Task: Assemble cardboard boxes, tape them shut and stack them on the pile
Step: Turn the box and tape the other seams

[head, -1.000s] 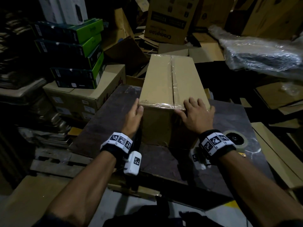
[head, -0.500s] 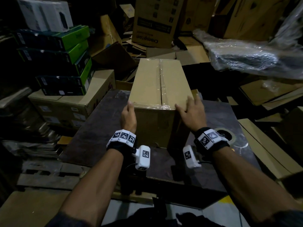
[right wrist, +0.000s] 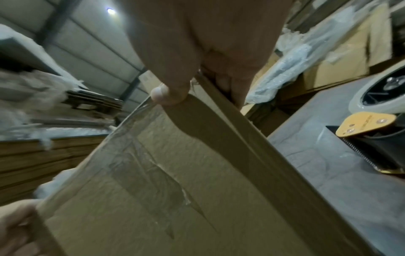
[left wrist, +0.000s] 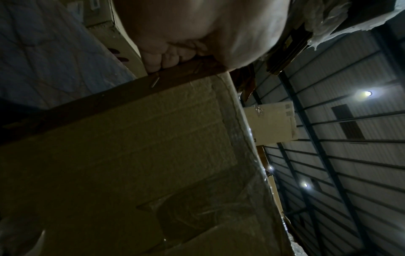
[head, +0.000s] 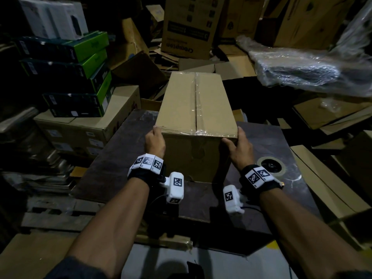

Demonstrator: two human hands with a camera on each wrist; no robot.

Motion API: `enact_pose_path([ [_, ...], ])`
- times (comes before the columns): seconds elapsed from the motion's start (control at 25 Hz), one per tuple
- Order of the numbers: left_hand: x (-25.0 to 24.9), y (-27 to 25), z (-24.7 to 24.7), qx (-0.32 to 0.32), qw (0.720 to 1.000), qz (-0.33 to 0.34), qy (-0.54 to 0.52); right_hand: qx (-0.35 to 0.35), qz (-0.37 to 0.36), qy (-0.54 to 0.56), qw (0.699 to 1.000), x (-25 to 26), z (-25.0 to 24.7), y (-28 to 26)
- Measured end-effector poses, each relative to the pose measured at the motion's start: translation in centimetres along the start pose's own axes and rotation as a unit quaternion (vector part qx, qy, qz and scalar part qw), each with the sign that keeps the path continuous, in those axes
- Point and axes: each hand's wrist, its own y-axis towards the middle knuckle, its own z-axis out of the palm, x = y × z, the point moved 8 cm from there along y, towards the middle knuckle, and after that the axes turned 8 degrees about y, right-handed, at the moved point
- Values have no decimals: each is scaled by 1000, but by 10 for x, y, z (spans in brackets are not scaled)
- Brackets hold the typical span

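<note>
Cardboard box [head: 196,109], plain brown and long, sits between our two hands on a dark worktable [head: 120,158], its far end reaching past the table's back edge. Our left hand [head: 155,142] grips the near left vertical corner of the box: in the left wrist view the fingers [left wrist: 166,58] curl round that edge and press into the side panel. Our right hand [head: 238,147] grips the near right corner, with the thumb [right wrist: 166,93] laid on the near end face just below the top edge and the fingers wrapped onto the right side.

The top flaps are closed and meet along a centre seam running away from us. Clear, glossy tape [head: 196,101] covers that seam and folds down over the near top edge, where it wrinkles and catches the light. A wrinkled strip of the tape also shows on the near end face in the right wrist view. The near face is darker, in shadow, and the cardboard looks lightly creased.

Just right of our right wrist, a tape dispenser [head: 270,167] lies on the table, with a roll and a toothed cutting blade. To the left stand stacked green and black cartons [head: 80,77] on a brown carton. Beyond the box stands a printed carton [head: 187,27] among flattened cardboard, and a plastic-wrapped bundle [head: 302,69] lies at the right.
</note>
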Motion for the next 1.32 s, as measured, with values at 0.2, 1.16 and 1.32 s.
enact_pose_path([
  [0.2,25,-27,-20,-49,998,-26,9,19,-72,20,997,4,-18,-41],
  [1.16,-58,-73,-56,2,993,-29,111,131,143,196,961,59,-76,-42],
  [1.32,-77,-22,-35,6,983,-70,172,142,251,212,934,64,-57,2],
])
